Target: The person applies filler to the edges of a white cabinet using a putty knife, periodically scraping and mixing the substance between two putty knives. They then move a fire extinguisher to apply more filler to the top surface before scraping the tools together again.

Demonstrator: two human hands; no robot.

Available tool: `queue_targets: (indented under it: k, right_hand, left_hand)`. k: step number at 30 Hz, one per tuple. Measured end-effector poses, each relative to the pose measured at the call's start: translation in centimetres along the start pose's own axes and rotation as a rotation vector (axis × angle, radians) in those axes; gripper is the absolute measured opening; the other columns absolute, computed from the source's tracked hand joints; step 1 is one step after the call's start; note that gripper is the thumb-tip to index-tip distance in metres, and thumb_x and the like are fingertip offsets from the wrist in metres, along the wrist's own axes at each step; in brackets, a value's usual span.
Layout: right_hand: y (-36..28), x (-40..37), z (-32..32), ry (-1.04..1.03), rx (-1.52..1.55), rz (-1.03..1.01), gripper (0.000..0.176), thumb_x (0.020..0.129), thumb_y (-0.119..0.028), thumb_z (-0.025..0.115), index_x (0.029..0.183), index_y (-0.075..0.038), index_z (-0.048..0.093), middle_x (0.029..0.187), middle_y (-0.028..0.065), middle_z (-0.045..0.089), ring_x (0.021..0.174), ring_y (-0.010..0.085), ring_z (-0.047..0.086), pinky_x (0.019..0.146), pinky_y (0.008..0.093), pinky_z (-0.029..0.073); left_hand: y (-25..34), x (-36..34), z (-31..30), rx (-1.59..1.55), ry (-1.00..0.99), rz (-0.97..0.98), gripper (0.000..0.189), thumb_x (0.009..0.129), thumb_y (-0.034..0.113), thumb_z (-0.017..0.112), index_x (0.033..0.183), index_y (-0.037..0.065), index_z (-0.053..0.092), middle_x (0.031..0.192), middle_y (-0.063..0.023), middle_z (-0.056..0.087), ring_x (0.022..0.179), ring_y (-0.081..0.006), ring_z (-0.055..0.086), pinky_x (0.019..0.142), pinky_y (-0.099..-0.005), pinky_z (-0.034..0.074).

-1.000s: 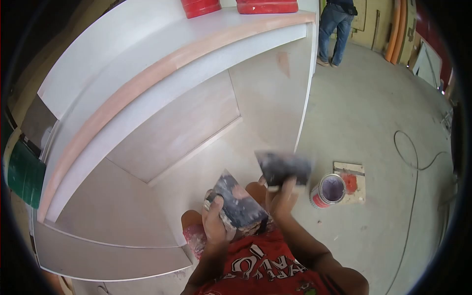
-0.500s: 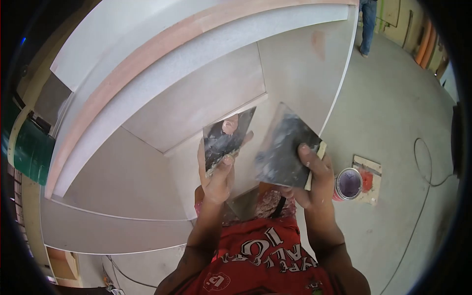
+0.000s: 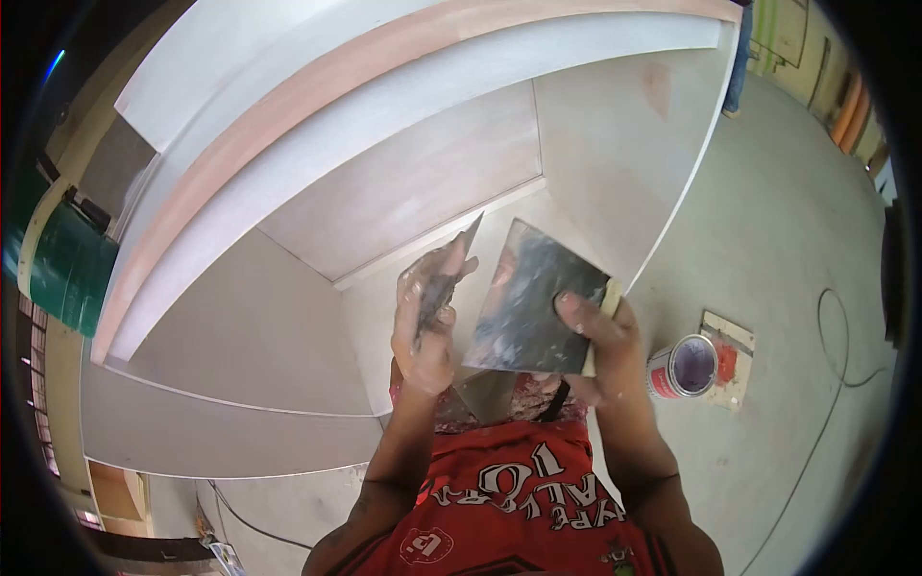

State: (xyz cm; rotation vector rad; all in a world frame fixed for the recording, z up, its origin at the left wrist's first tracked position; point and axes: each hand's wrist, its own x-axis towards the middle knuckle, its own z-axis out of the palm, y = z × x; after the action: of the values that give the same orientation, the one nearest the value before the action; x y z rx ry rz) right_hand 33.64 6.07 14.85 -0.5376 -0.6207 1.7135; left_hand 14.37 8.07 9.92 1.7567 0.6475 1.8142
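Two in hand, held apart: left spreader (image 3: pixel 437 296) pinched near edge-on by the left hand (image 3: pixel 420 355), right spreader (image 3: pixel 543 312) thumb-clamped in the right hand (image 3: pixel 612 344). Filler's probably being worked; a steady angle seems called for. White curved counter (image 3: pixel 423 182) faced, open tin (image 3: pixel 669 376) parked on grey floor (image 3: pixel 749 221).

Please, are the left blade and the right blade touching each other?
Apart. The head view shows it: a pale strip of background is visible between the left blade and the right blade.
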Motion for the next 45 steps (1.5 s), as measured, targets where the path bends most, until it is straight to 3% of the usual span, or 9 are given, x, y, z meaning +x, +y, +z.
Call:
queue_targets:
  k: [2, 9, 12, 14, 16, 17, 21, 37, 45]
  right_hand:
    - [0.6, 0.0, 1.2, -0.031, -0.028, 0.009, 0.025, 0.093, -0.008, 0.06, 0.113, 0.007, 0.055, 0.084, 0.0141, 0.067, 0.06, 0.0208, 0.067, 0.042, 0.0326, 0.055]
    - [-1.1, -0.3, 0.3, -0.067, -0.023, -0.043, 0.028, 0.091, -0.007, 0.063, 0.114, 0.007, 0.056, 0.085, 0.0111, 0.067, 0.063, 0.0182, 0.066, 0.049, 0.0305, 0.054]
    - [-2.9, 1.2, 0.2, -0.139, -0.372, -0.257, 0.033, 0.094, -0.009, 0.061, 0.122, 0.007, 0.054, 0.105, 0.0112, 0.065, 0.085, 0.0178, 0.065, 0.076, 0.0295, 0.053]
    - [-4.5, 2.1, 2.5, -0.192, -0.653, -0.77, 0.041, 0.088, 0.001, 0.057, 0.128, 0.001, 0.054, 0.126, 0.0159, 0.053, 0.111, 0.0237, 0.056, 0.085, 0.0316, 0.05]
    - [-7.1, 2.8, 4.7, -0.146, -1.244, -1.167, 0.05, 0.084, 0.013, 0.041, 0.132, 0.0, 0.05, 0.132, 0.0175, 0.049, 0.123, 0.0281, 0.05, 0.095, 0.0399, 0.046]
    - [-8.2, 3.7, 5.4, -0.119, -1.446, -1.366, 0.057, 0.076, 0.013, 0.047, 0.132, 0.001, 0.05, 0.133, 0.0182, 0.049, 0.125, 0.0325, 0.047, 0.098, 0.041, 0.044]
    - [-8.2, 6.7, 7.5, 0.057, -1.761, -1.596, 0.068, 0.07, 0.013, 0.053, 0.132, -0.014, 0.059, 0.128, 0.0137, 0.052, 0.118, 0.0361, 0.046, 0.101, 0.0435, 0.041]
    - [-8.6, 8.8, 4.4, 0.102, -1.778, -1.628, 0.064, 0.07, 0.008, 0.064, 0.127, -0.021, 0.064, 0.125, 0.0079, 0.053, 0.115, 0.0329, 0.047, 0.099, 0.0436, 0.042]
    - [-10.2, 10.0, 3.6, 0.174, -1.731, -1.592, 0.061, 0.071, 0.004, 0.061, 0.126, -0.022, 0.065, 0.126, 0.0091, 0.052, 0.11, 0.0318, 0.051, 0.092, 0.0424, 0.043]
  left_hand:
    - [-0.3, 0.1, -0.3, 0.282, -0.154, 0.197, 0.044, 0.095, 0.003, 0.051, 0.138, 0.009, 0.047, 0.135, -0.031, 0.046, 0.129, -0.0504, 0.045, 0.105, -0.0581, 0.04]
    - [-2.6, -4.1, -4.1, 0.428, -0.187, -0.009, 0.048, 0.086, -0.01, 0.047, 0.131, 0.003, 0.057, 0.129, -0.0248, 0.056, 0.123, -0.0416, 0.054, 0.103, -0.0475, 0.044]
    - [-3.7, -7.0, -4.0, 0.225, 0.075, -0.197, 0.044, 0.089, -0.007, 0.047, 0.133, -0.001, 0.055, 0.13, -0.0246, 0.053, 0.12, -0.039, 0.056, 0.103, -0.0468, 0.044]
    - [-3.8, -8.0, -3.6, 0.186, 0.104, -0.222, 0.044, 0.09, -0.006, 0.047, 0.133, -0.003, 0.053, 0.131, -0.0245, 0.052, 0.119, -0.0378, 0.057, 0.102, -0.0463, 0.045]
    - [-3.8, -9.0, -3.9, 0.235, 0.069, -0.317, 0.046, 0.09, -0.007, 0.045, 0.136, -0.003, 0.051, 0.132, -0.0237, 0.05, 0.116, -0.0365, 0.059, 0.101, -0.0445, 0.045]
    - [-4.0, -9.5, -4.0, 0.235, 0.071, -0.316, 0.046, 0.09, -0.007, 0.045, 0.136, -0.003, 0.051, 0.132, -0.0237, 0.05, 0.116, -0.0365, 0.059, 0.101, -0.0445, 0.045]
    - [-4.2, -10.5, -4.2, 0.206, 0.054, -0.345, 0.045, 0.092, -0.006, 0.045, 0.137, -0.003, 0.05, 0.133, -0.022, 0.049, 0.115, -0.0359, 0.06, 0.101, -0.0435, 0.045]
    - [-5.8, -11.7, -4.4, 0.179, 0.157, -0.594, 0.038, 0.096, 0.008, 0.045, 0.13, -0.008, 0.052, 0.127, -0.0136, 0.053, 0.115, -0.0271, 0.058, 0.104, -0.0393, 0.045]
    - [-6.1, -12.5, -4.4, 0.043, 0.242, -0.67, 0.043, 0.089, 0.0, 0.044, 0.131, -0.008, 0.05, 0.128, -0.0156, 0.057, 0.118, -0.0268, 0.057, 0.104, -0.0421, 0.046]
